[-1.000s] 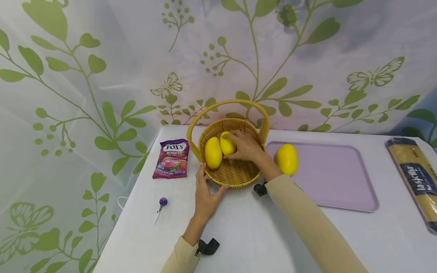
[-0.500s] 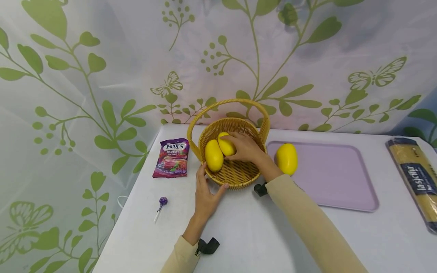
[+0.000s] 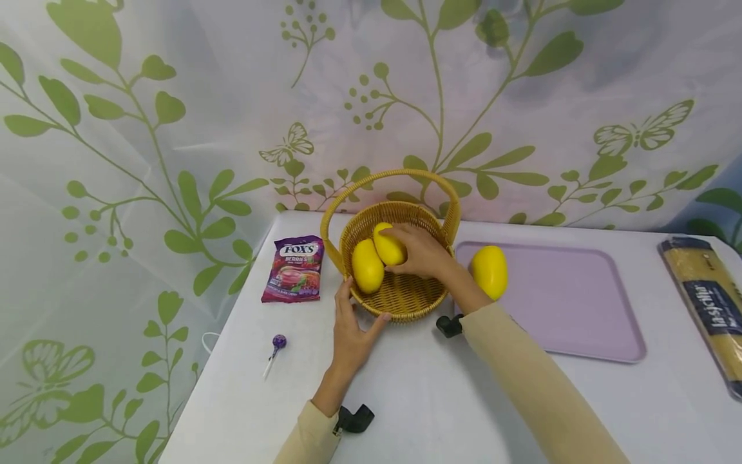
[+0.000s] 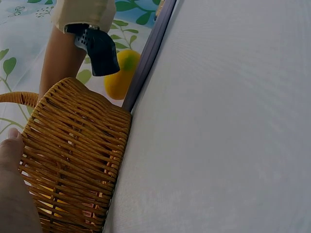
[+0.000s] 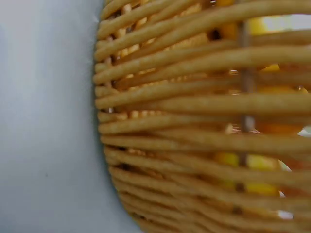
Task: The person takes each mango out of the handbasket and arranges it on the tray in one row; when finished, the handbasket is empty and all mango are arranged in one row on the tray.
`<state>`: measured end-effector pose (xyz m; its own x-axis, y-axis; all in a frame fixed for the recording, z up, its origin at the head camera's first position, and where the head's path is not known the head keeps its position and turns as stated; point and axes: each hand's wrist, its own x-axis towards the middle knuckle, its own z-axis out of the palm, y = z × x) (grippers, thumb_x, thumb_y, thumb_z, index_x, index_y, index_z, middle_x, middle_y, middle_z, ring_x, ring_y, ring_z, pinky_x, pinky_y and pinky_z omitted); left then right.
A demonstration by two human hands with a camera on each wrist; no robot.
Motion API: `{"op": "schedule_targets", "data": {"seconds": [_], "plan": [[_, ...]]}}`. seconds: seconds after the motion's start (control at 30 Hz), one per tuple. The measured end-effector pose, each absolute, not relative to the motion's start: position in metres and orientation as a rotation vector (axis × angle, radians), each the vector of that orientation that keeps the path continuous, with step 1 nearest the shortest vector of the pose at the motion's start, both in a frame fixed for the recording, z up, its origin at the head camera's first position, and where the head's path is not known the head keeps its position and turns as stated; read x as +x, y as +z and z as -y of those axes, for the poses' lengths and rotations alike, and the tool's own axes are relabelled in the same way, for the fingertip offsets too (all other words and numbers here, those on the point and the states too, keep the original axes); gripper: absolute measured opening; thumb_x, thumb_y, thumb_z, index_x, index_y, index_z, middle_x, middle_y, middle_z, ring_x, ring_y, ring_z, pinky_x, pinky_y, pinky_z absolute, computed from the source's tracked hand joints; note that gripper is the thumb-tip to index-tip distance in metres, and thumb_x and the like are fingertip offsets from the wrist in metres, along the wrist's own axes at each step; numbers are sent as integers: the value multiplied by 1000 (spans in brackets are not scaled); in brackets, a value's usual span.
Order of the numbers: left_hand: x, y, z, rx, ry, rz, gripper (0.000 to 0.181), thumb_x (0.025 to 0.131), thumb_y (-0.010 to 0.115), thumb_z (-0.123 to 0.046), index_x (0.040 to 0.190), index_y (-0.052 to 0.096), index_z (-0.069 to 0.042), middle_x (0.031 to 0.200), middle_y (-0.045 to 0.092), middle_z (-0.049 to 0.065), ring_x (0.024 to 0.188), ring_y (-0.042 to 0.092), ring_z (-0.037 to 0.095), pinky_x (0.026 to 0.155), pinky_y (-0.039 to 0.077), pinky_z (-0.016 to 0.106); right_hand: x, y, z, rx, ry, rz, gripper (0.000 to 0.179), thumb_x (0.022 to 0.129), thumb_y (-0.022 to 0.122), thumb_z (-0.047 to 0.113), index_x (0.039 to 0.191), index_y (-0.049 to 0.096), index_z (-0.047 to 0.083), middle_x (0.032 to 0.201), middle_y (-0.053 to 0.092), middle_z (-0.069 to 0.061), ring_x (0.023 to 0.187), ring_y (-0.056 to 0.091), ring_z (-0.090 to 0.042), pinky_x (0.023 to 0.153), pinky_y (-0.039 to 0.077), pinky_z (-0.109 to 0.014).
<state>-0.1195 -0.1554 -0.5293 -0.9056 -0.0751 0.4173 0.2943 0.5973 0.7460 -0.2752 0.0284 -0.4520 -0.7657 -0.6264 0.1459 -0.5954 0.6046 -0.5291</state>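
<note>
In the head view, a woven wicker basket (image 3: 406,303) with a tall hoop handle stands on the white table. Two yellow mangoes lie in its left half, the front one (image 3: 368,267) against the basket's left wall. My right hand (image 3: 422,250) reaches inside and grips the rear mango (image 3: 387,243), fingers over its top and thumb lower down. My left hand (image 3: 350,335) touches the basket's front left side with fingers and thumb spread, fairly straight. The left wrist view shows its thumb (image 4: 10,148) by the rim. Basket weave (image 5: 194,111) fills the right wrist view.
Right of the basket a third mango (image 3: 489,272) lies on the left end of a lilac tray (image 3: 570,303). A pasta packet (image 3: 707,303) is at the far right. To the left are a purple candy bag (image 3: 294,269) and a lollipop (image 3: 278,343). A printed curtain (image 3: 232,116) hangs behind.
Inside the basket the gripped mango has shifted and tilted slightly; the front mango has moved a little toward the basket's front. The left hand holds its place.
</note>
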Motion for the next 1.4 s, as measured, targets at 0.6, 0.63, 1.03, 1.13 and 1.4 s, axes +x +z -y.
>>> {"op": "schedule_targets", "data": {"seconds": [0.6,0.63,1.03,1.13,1.4], "plan": [[-118,-528,156,-163,-1232,2425,96,85,75,-42,154,19,-6,159,25,13,140,36,27,100,47,51,-237,-433,-60,-1115,-1159,-2789,76,78,83,34,143,47,17,154,34,-20,137,40,-38,103,44,-56],[-118,-528,156,-164,-1233,2424,96,85,75,-42,154,19,-6,158,25,13,140,37,28,100,47,51,-235,-432,-61,-1115,-1180,-2784,76,78,83,33,143,47,17,154,33,-20,137,40,-38,102,44,-55],[-119,-530,154,-174,-1223,2420,96,84,75,-42,154,20,-6,158,26,14,140,37,27,100,47,50,-221,-437,-74,-1149,-1287,-2772,77,77,85,26,143,47,17,153,32,-19,136,41,-39,99,47,-54],[-118,-530,154,-175,-1224,2418,96,84,75,-41,154,20,-6,158,26,14,140,37,26,100,47,50,-217,-434,-79,-1131,-1315,-2759,77,76,85,25,143,46,18,154,31,-19,133,44,-39,94,51,-53],[-118,-529,153,-166,-1245,2410,96,84,76,-41,154,20,-5,158,26,13,140,37,26,101,46,50,-203,-429,-92,-1142,-1346,-2736,75,80,81,27,144,44,18,155,28,-20,132,45,-38,98,48,-53]]}}
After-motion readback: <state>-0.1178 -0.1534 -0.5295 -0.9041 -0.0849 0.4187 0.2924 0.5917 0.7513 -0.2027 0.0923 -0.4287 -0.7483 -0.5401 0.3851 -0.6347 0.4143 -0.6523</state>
